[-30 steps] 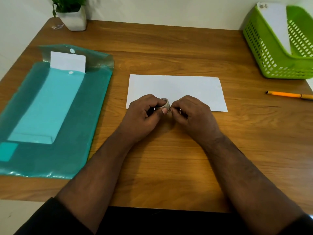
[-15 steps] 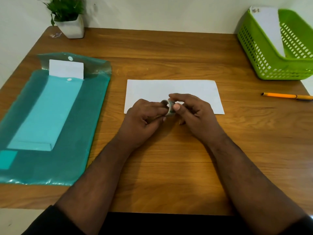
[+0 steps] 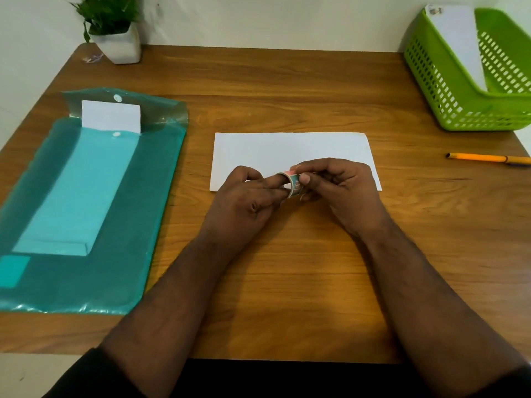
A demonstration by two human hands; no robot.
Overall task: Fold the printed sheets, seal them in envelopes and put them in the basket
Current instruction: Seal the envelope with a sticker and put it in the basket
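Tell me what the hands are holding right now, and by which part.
A small roll of tape. The left hand has a finger pushed through its core; the right hand pinches its outer band between thumb and fingers, above the white envelope.

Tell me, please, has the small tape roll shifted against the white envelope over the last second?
Yes. The tape roll has shifted slightly right along the near edge of the white envelope, closer to its middle.

office desk | folder, pen, potted plant
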